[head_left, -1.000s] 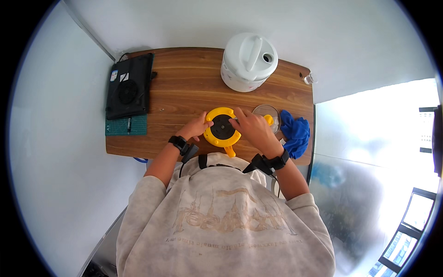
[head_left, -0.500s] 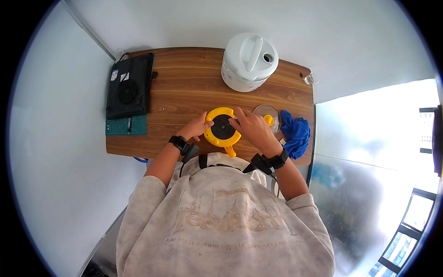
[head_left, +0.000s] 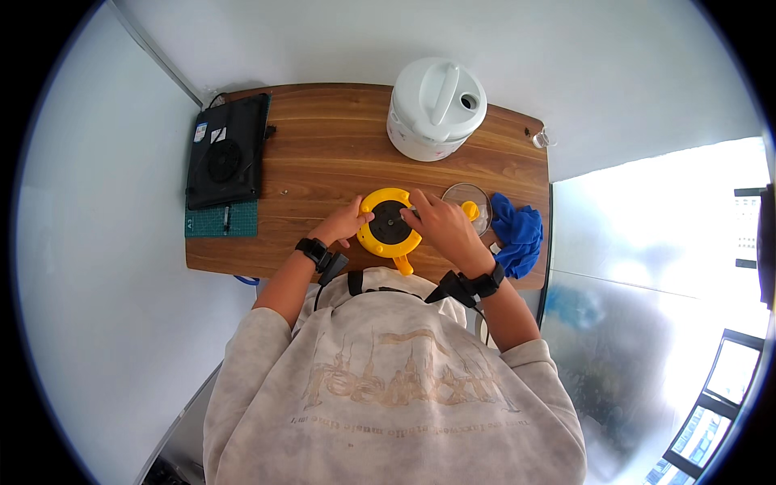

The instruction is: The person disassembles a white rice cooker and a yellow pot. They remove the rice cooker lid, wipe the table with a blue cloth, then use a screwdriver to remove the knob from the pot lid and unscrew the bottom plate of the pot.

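An upturned small yellow cooking pot with a round black base and a short yellow handle lies near the table's front edge, handle toward me. My left hand grips its left rim, thumb over the base edge and fingers down the side. Over its right side, my right hand is closed, fingertips pinched above the black base. Whatever those fingers hold is mostly hidden and too small to name. Beside the right hand rests a glass lid with a yellow knob, partly covered by that hand.
A crumpled blue cloth lies right of the lid. At the back stands a large white lidded container. A black laptop cooling stand and a green cutting mat with a pen occupy the left; a small clear glass sits at the far right corner.
My right hand has shifted very slightly over the pot's base. The left hand and the pot stay in place.
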Action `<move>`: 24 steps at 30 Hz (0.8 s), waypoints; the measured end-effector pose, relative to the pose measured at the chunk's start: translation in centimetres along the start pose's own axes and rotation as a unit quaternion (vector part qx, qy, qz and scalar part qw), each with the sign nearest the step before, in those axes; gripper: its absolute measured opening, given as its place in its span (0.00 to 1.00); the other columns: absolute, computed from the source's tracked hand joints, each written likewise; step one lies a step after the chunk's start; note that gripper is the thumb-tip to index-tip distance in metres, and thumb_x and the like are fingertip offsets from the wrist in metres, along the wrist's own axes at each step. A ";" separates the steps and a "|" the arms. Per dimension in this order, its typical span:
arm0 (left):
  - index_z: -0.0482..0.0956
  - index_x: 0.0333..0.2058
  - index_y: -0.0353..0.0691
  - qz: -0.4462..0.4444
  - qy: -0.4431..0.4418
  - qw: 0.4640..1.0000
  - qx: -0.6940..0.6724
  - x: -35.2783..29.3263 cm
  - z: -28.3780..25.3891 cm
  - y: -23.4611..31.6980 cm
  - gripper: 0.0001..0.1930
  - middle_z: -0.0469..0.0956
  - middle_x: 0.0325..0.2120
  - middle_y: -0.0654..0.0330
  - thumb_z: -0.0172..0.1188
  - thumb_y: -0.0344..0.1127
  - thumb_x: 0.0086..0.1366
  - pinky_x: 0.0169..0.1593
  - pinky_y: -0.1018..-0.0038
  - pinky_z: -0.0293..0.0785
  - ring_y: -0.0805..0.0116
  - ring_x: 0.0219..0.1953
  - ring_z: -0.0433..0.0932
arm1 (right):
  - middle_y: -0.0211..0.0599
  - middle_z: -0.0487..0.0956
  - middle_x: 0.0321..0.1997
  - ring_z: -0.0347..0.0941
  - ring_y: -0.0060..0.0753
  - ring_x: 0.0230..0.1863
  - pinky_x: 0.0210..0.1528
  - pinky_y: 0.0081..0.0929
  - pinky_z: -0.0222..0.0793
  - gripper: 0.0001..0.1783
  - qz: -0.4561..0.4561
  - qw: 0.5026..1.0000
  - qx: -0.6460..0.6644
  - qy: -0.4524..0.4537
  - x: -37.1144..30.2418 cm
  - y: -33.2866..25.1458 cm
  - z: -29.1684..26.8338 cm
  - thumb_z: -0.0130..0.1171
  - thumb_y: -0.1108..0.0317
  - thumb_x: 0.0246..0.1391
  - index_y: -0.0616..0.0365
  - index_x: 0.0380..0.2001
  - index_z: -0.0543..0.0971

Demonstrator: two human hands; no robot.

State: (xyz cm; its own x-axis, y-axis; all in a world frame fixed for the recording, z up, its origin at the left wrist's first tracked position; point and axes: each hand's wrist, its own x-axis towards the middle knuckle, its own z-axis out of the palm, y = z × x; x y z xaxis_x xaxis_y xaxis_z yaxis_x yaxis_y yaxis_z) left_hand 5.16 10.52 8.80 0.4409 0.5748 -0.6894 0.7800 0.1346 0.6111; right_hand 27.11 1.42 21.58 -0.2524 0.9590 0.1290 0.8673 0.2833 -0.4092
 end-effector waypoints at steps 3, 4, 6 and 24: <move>0.47 0.72 0.40 0.003 0.011 1.000 0.001 -0.1 0.1 -0.1 0.38 0.75 0.58 0.43 0.49 0.54 0.75 0.28 0.69 0.86 0.55 0.44 0.85 | 0.46 0.80 0.31 0.79 0.51 0.30 0.29 0.40 0.74 0.16 -0.003 1.000 0.001 0.006 0.1 0.0 0.0 0.57 0.56 0.66 0.59 0.43 0.72; 0.46 0.72 0.42 -0.005 -0.001 1.000 -0.004 -0.2 0.0 0.2 0.38 0.72 0.60 0.43 0.49 0.54 0.75 0.30 0.67 0.87 0.53 0.47 0.83 | 0.46 0.80 0.31 0.79 0.51 0.30 0.29 0.40 0.74 0.16 -0.002 1.000 -0.001 0.005 0.0 0.0 0.0 0.57 0.56 0.66 0.59 0.43 0.72; 0.45 0.73 0.45 -0.021 -0.027 0.999 -0.014 -0.4 -0.5 0.8 0.38 0.67 0.65 0.45 0.50 0.54 0.75 0.34 0.64 0.88 0.50 0.54 0.80 | 0.46 0.80 0.31 0.79 0.51 0.30 0.29 0.40 0.74 0.16 -0.001 1.000 -0.005 0.003 -0.1 0.1 0.1 0.58 0.56 0.65 0.59 0.43 0.72; 0.47 0.72 0.42 0.003 -0.004 1.000 -0.011 -0.2 -0.1 0.1 0.37 0.73 0.60 0.43 0.50 0.54 0.75 0.30 0.67 0.87 0.52 0.49 0.83 | 0.46 0.79 0.28 0.80 0.50 0.29 0.29 0.40 0.77 0.15 -0.003 1.000 -0.005 0.005 0.5 0.2 -0.1 0.58 0.58 0.64 0.60 0.43 0.72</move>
State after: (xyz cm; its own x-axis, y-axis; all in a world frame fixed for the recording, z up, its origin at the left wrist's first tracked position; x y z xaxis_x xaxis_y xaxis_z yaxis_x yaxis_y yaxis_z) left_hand 5.06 10.51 9.07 0.4490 0.5682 -0.6896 0.7682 0.1487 0.6227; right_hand 27.15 1.96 21.66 -0.2531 0.9571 0.1413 0.8700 0.2891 -0.3994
